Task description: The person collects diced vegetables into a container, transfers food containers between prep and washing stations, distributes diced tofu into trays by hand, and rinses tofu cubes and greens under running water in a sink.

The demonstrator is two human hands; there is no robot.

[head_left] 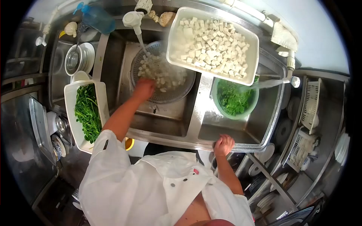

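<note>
In the left sink basin, a round colander [181, 94] holds wet white cubes [166, 77] that look like tofu. My left hand [144, 89] is closed at the colander's near left rim and seems to grip it; its fingertips are partly hidden. Water runs from a tap [137, 22] into this colander. My right hand [224, 145] lies on the front edge of the sink [169, 142], fingers extended over the metal, holding nothing.
A white tub [254, 62] of white cubes sits across the back of the sink. A green bowl [226, 115] of leafy greens stands in the right basin under another running tap [294, 81]. At left are a white bin [69, 101] of greens and stacked bowls [88, 56].
</note>
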